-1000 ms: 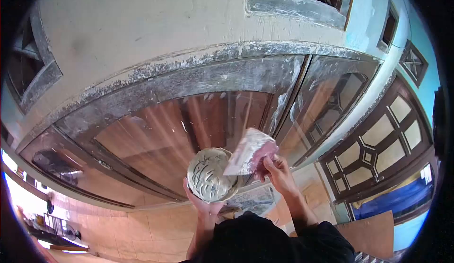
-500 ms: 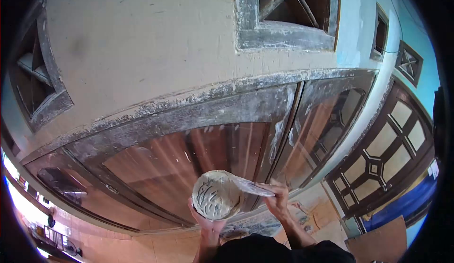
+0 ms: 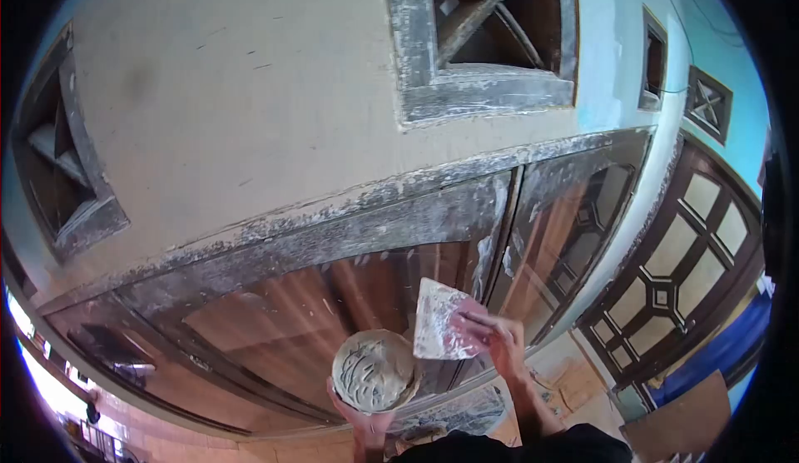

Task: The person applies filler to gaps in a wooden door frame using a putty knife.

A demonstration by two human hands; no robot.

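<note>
My left hand (image 3: 366,420) is closed around the lower side of a round tub (image 3: 414,370), its open top facing me. Pale putty (image 3: 374,371) with ridged marks coats the inside. Between the fingers and thumb of my right hand (image 3: 504,343) is a flat, roughly square putty spreader (image 3: 436,323), smeared white across the face I see. It is raised just right of the tub's rim, in front of the window. Behind both hands are glazed brown window panels (image 3: 283,321) in a worn wooden frame (image 3: 333,242) with whitish patches.
Above the frame rises a beige wall (image 3: 250,113) with a cross-barred vent opening (image 3: 491,97). A dark door with pale panels (image 3: 666,271) stands to the right, near a brown board (image 3: 687,413) and blue material (image 3: 707,355). Tiled floor (image 3: 275,450) shows below.
The spreader has moved from the tub's rim, where it was seen edge-on, and turned to show its smeared face. The tub sits slightly lower in view, and the camera has shifted a little.
</note>
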